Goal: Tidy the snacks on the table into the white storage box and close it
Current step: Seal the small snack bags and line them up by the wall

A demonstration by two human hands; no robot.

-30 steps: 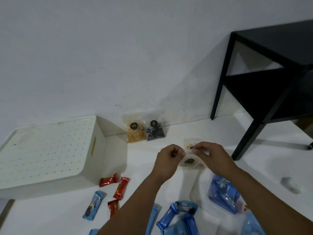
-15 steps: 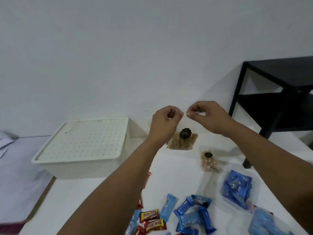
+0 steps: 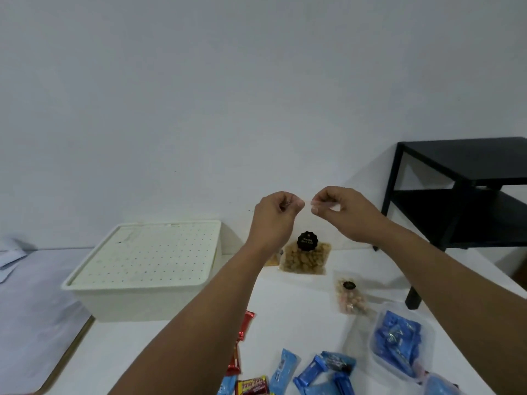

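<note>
Here, a clear snack bag (image 3: 305,256) of brown nuts is held up above the desk (image 3: 288,303) — its top edge pinched by the curled fingers of the left hand (image 3: 275,216) and right hand (image 3: 340,213). The white storage box (image 3: 148,269), lid on, is seen at nine o'clock of the bag — blue snack packets (image 3: 322,372) lie at six o'clock.

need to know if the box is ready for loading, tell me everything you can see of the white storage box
The white storage box is a rectangular, off-white tub that looks like plastic, with rounded corners. Its flat lid, dotted with a regular grid of small holes, sits closed on top and shows faint marks. The box stands level at the table's far left, near the wall. Neither hand touches it; red snack bars lie just off its near right corner.
</note>
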